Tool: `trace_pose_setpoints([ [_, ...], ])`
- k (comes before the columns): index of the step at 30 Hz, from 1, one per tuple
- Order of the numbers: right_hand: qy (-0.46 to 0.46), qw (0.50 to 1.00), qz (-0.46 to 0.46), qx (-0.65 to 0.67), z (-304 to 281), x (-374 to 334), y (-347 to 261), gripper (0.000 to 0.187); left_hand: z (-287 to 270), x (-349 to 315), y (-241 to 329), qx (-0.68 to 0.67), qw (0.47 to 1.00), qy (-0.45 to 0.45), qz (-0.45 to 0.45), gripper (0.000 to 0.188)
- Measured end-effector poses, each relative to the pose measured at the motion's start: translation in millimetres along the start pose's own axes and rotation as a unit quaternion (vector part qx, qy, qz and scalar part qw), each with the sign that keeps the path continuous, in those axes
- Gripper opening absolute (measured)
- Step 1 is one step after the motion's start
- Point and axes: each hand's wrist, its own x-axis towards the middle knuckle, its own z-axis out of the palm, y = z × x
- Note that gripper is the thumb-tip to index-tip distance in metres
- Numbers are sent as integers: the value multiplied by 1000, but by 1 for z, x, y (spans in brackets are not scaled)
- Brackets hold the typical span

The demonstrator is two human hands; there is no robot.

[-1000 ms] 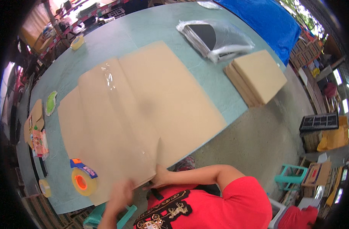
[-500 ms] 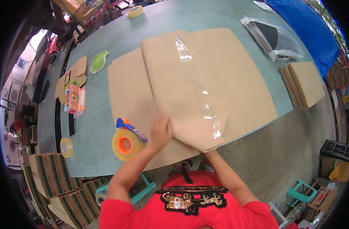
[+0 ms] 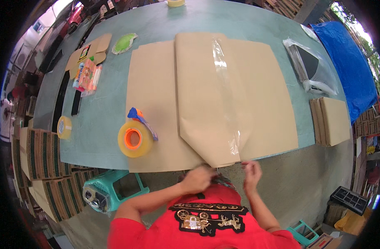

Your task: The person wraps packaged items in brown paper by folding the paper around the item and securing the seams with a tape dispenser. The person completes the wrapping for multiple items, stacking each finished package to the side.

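Observation:
A brown paper sheet [image 3: 266, 91] lies on the table, with a folded brown paper tube [image 3: 200, 91] on it. Clear tape strips [image 3: 219, 56] run down the tube, and its near end tapers to a fold at the table edge. Just below that end is my left hand [image 3: 200, 178], smeared by motion, so its fingers do not read. My right hand [image 3: 251, 174] is by the tube's near right corner, fingers bent together; what they hold, if anything, is too small to name. Left of the tube rests a tape dispenser [image 3: 134, 139] with an orange hub and blue cutter.
Stacked brown paper bundles [image 3: 333, 122] and a plastic-wrapped pack [image 3: 310, 66] sit at the right. Another tape roll [image 3: 64, 126], a black phone-like slab [image 3: 76, 102] and pens [image 3: 97, 78] lie at the left. A teal stool [image 3: 111, 182] stands below the table's edge.
My left hand has moved from the tube's left side down to its near end. The right hand has come out from under the paper to its near right corner. The view has shifted.

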Motion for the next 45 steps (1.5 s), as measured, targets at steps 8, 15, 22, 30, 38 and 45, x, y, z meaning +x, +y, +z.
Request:
trace_pose_setpoints([
  [8,-125,906,354,194,19,138,-14,28,-40,77,-47,-541,678,307,-392,28],
  [15,-145,890,321,289,25,44,7,38,14,51,25,-558,671,246,-423,28],
  [22,-543,832,107,44,-59,120,-45,51,-87,63,53,-155,905,-288,-272,27],
  [30,-344,769,-288,-456,2,172,-16,78,-58,130,-27,352,931,-30,86,51],
  [38,-340,771,-296,-449,21,161,-36,76,-82,70,-67,426,896,-30,123,60],
  [45,-310,732,-382,-471,65,151,-23,75,-105,48,-50,381,916,-104,72,56],
])
